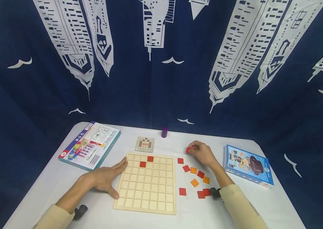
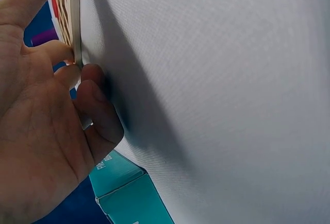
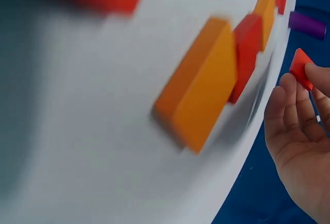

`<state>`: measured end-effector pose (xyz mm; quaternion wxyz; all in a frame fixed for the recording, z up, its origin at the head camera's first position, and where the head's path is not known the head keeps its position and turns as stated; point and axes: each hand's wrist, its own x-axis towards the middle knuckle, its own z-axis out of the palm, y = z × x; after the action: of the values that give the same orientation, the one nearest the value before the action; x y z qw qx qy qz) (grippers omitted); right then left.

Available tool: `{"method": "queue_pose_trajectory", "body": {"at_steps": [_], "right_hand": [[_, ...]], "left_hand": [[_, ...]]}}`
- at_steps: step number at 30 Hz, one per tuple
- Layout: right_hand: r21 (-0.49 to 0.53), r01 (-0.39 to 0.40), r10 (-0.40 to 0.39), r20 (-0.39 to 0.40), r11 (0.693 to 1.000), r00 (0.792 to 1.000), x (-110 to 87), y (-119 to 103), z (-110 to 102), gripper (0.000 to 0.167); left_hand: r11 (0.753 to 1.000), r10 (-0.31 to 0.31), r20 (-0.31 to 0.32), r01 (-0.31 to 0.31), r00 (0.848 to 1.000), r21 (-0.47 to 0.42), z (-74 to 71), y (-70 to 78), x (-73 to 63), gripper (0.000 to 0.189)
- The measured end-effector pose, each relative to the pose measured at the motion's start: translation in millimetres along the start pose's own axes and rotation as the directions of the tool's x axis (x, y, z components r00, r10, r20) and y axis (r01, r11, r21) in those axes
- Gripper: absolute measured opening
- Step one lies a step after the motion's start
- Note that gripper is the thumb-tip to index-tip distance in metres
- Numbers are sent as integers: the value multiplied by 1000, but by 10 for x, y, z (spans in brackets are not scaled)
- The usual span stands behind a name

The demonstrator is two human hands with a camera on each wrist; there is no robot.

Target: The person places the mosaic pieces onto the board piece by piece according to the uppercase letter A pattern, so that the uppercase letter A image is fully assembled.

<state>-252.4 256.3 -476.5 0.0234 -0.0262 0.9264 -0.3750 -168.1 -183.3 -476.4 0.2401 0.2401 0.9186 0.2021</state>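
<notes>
A wooden grid board (image 1: 145, 187) lies flat in the middle of the white table, with two red square tiles sitting in cells near its far edge. My left hand (image 1: 104, 178) rests along the board's left side, thumb and fingers spread and touching its rim. In the right wrist view, my right hand (image 3: 304, 126) pinches a red tile (image 3: 300, 68) between thumb and fingers. The head view has this right hand (image 1: 202, 153) over the table's far right part. Loose red tiles and orange tiles (image 1: 194, 183) lie between the board and my right forearm.
Behind the board lies a small pattern card (image 1: 144, 144), with a purple cylinder (image 1: 164, 132) farther back. A teal-edged game box (image 1: 91, 144) lies at the left, and a blue game box (image 1: 248, 165) at the right. A dark patterned curtain (image 1: 150, 86) hangs behind the table.
</notes>
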Motion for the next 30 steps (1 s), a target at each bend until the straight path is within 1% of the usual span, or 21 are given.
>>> {"method": "queue_pose_trajectory", "body": {"at_steps": [5,9,13,21,26,30], "right_hand": [[35,15,-16,21,999,1000,-24,-91,71,14],[55,19,-21,41,998,999,-48,-136,138,14],[79,19,-24,63,997,998,-100,-209,209,13],[143,43,-62,135,989,989,-194,-358,389,11],[130,93,-113,159,987,981,-225,-467,471,10],[110,150,-169,188,983,968,-241,-544,531,10]], "left_hand": [[1000,-6,-1,6,1000,-5,1,3,3,135],[1000,1,-1,-1,1000,-14,3,12,4,136],[1000,-1,-3,1,1000,0,4,16,5,136],[1000,-9,-8,9,1000,-8,13,22,4,137],[1000,-8,-10,8,1000,-6,20,17,8,136],[1000,-9,-10,9,1000,-2,14,18,6,136]]}}
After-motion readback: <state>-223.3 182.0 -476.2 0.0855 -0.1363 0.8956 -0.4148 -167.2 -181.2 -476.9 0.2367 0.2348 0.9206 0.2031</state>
